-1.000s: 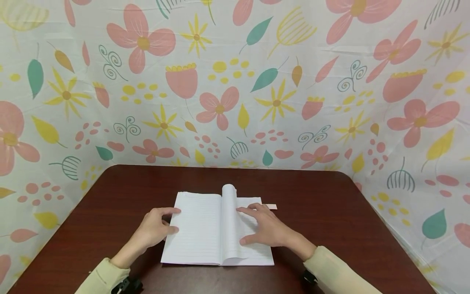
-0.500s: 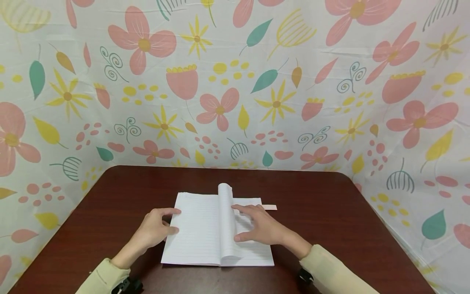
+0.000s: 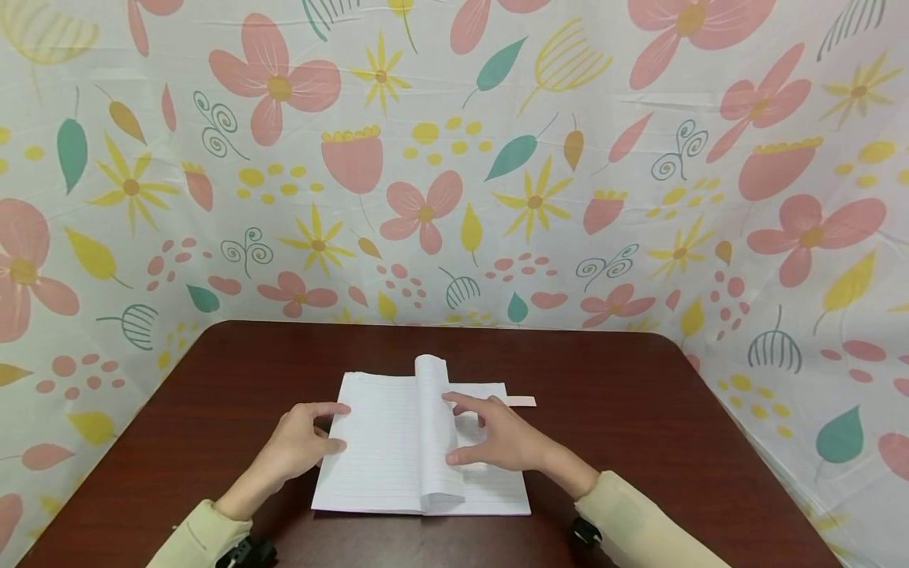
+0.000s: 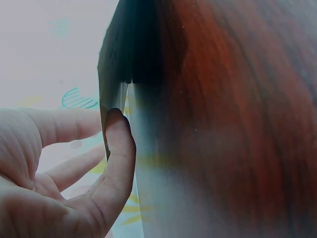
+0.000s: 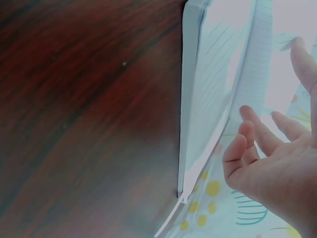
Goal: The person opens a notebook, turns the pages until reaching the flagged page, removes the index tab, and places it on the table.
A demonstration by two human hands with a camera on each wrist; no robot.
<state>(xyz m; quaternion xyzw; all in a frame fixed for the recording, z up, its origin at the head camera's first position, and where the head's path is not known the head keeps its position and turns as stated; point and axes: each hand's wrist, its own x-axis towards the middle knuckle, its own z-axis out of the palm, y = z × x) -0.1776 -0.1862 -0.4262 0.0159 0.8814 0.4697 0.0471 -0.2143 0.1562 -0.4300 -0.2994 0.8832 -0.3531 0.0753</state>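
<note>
A lined notebook [image 3: 375, 450] lies spread on the table in the head view. One white page [image 3: 432, 442] stands curled over near its middle. My left hand [image 3: 297, 435] holds the left edge, thumb and index finger at the page margin. In the left wrist view, fingers lie on both sides of the notebook's edge [image 4: 105, 74]. My right hand [image 3: 513, 435] is over the right-hand pages, its fingers spread and lightly bent. Its thumb and index fingertips are against the curled page, which also shows in the right wrist view beyond the notebook's thick side [image 5: 189, 99].
A pale strip [image 3: 521, 401] sticks out from the notebook's right side. The dark brown wooden table [image 3: 618, 410] extends around it. A flower-patterned cloth [image 3: 454, 197] hangs along the table's back and sides.
My right hand has moved slightly left, and the curled page has shifted left with it and bent further over. The left hand has stayed in place at the left edge.
</note>
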